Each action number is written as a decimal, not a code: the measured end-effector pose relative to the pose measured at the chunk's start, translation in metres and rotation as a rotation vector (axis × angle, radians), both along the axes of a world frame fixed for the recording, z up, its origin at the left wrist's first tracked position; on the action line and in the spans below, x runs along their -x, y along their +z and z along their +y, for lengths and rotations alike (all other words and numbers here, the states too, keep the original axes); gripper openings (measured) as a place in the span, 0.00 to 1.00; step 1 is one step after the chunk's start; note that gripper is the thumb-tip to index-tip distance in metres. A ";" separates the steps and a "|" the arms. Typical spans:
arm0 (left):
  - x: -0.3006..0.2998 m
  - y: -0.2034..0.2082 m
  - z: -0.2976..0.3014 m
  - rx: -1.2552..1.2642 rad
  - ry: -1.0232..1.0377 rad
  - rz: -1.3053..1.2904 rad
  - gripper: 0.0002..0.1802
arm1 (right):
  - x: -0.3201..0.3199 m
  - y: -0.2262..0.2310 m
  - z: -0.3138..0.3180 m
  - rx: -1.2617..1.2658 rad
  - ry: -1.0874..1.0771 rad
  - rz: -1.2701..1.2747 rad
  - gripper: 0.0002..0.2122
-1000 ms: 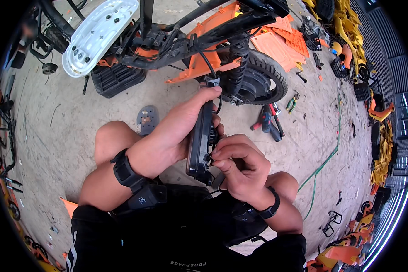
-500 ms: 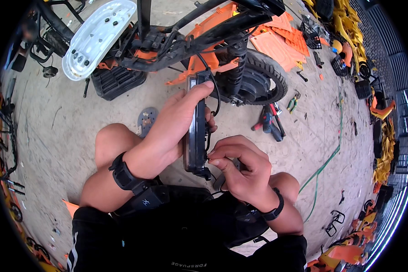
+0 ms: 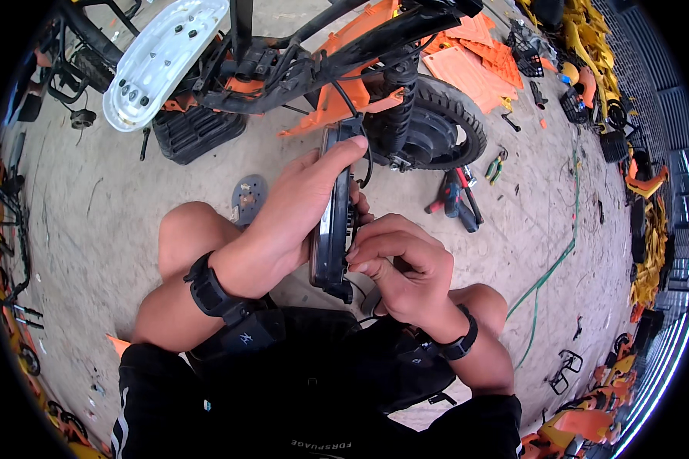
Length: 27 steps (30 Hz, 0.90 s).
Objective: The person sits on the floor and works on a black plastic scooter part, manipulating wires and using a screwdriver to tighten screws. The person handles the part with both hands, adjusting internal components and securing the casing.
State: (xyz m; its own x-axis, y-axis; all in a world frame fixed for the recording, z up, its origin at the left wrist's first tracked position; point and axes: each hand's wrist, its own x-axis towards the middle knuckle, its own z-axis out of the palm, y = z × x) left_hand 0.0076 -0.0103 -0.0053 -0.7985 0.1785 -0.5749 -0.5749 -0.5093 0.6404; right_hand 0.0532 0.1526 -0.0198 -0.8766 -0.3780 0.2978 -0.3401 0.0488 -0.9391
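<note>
My left hand (image 3: 287,205) is wrapped round a long black light unit (image 3: 331,249) with a clear, glossy side, held on end above my lap. The thumb lies over its far end, and some fingertips show past its right side. A black cable (image 3: 370,159) runs from that far end toward the vehicle frame. My right hand (image 3: 412,269) is closed in a pinch against the unit's right side, near its lower end. Whatever sits between thumb and forefinger is too small to make out; thin dark wiring shows just above the fingertips.
Ahead stands a black vehicle frame (image 3: 314,90) with a rear wheel (image 3: 455,126) and a white footboard (image 3: 164,65). A power tool (image 3: 455,203) and green-handled pliers (image 3: 496,170) lie right of my hands. Orange panels (image 3: 467,76) are heaped behind the wheel. A green hose (image 3: 547,277) crosses the floor.
My right hand has shifted slightly up and left, its pinch closer against the light unit. My left hand keeps its hold, and the unit has barely moved.
</note>
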 end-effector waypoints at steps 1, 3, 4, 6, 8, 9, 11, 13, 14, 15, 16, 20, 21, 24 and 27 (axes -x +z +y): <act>0.000 0.001 -0.001 0.022 -0.007 0.024 0.20 | 0.002 -0.002 0.000 0.020 0.014 0.002 0.04; 0.001 -0.002 -0.002 0.021 -0.019 0.030 0.20 | 0.004 -0.005 -0.001 0.044 0.040 -0.015 0.04; 0.001 -0.003 -0.002 0.021 -0.023 0.033 0.20 | 0.005 -0.006 0.000 0.047 0.050 -0.035 0.05; 0.001 -0.002 -0.003 0.008 -0.038 0.030 0.20 | 0.006 -0.009 0.000 0.062 0.071 -0.060 0.07; 0.001 -0.003 -0.004 0.004 -0.050 0.023 0.20 | 0.005 -0.011 0.000 0.087 0.090 -0.070 0.06; 0.002 -0.004 -0.005 0.007 -0.051 0.018 0.20 | 0.005 -0.011 -0.001 0.099 0.084 -0.101 0.06; 0.001 -0.004 -0.006 0.004 -0.045 0.009 0.20 | 0.003 -0.010 -0.003 0.124 0.071 -0.161 0.06; 0.002 0.001 -0.007 -0.004 -0.036 0.011 0.20 | 0.002 -0.005 -0.003 0.039 0.002 -0.090 0.07; 0.003 0.001 -0.007 -0.007 0.000 0.038 0.20 | 0.001 -0.003 -0.002 -0.003 -0.033 -0.054 0.07; 0.003 0.002 -0.008 -0.005 0.035 0.069 0.20 | 0.000 -0.003 -0.003 -0.014 -0.071 -0.016 0.07; 0.004 0.002 -0.008 -0.004 0.069 0.099 0.20 | -0.001 -0.003 -0.004 -0.024 -0.110 0.022 0.08; 0.003 0.002 -0.006 0.079 0.203 0.242 0.18 | -0.004 0.005 -0.006 -0.071 -0.189 0.016 0.07; 0.003 0.003 -0.004 0.092 0.230 0.283 0.17 | -0.005 0.007 -0.006 -0.083 -0.212 -0.020 0.07; 0.002 0.004 -0.001 0.118 0.297 0.399 0.14 | -0.005 0.015 -0.008 -0.044 -0.240 -0.192 0.07; 0.000 0.002 0.001 0.133 0.353 0.502 0.15 | -0.005 0.010 -0.007 0.016 -0.239 -0.191 0.06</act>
